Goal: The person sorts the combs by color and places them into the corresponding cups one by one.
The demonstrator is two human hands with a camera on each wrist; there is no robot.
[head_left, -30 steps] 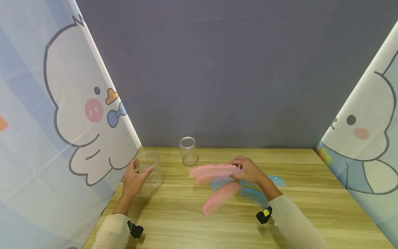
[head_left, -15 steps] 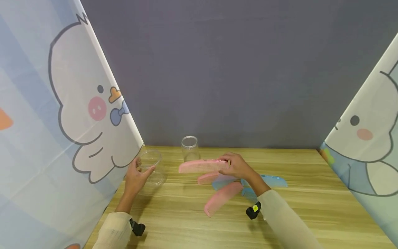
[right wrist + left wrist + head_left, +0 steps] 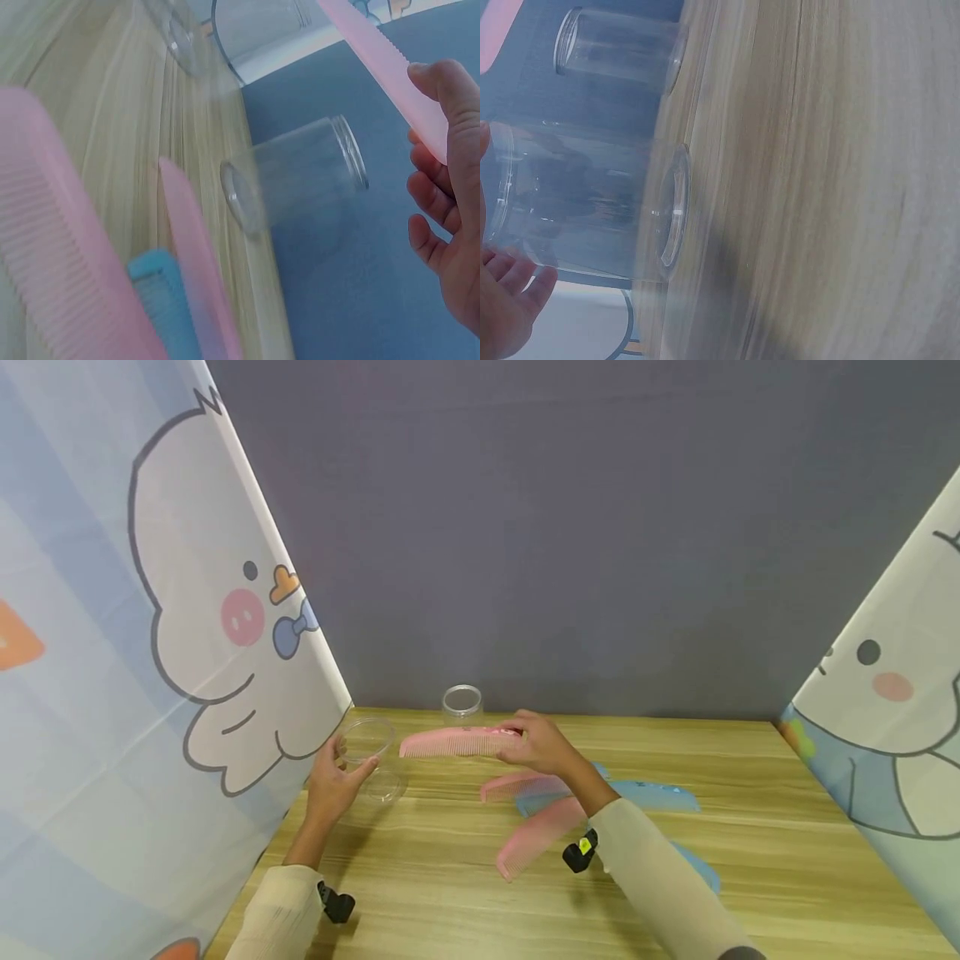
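Observation:
My right hand (image 3: 542, 745) pinches one end of a pink comb (image 3: 450, 742), held level above the table, its teeth facing down and its free end pointing left. In the right wrist view the thumb presses on one side of that comb (image 3: 386, 75) and the fingers curl behind it. My left hand (image 3: 334, 783) grips a wide clear plastic jar (image 3: 585, 202) around its upper part, thumb and fingers on opposite sides near the rim. The jar stands upright and lidless on the table. The comb's free end reaches close to the jar's rim in the head view.
A second, narrower clear jar (image 3: 300, 176) stands at the back, partly hidden behind the held comb in the head view. On the table (image 3: 420, 893) lie two pink combs, one nearer (image 3: 540, 837), and several blue combs (image 3: 656, 795). A grey wall (image 3: 570, 527) rises behind.
My right hand has lifted the pink comb from the pile and carried it left and up towards the wide jar. The left hand keeps its grip on the jar.

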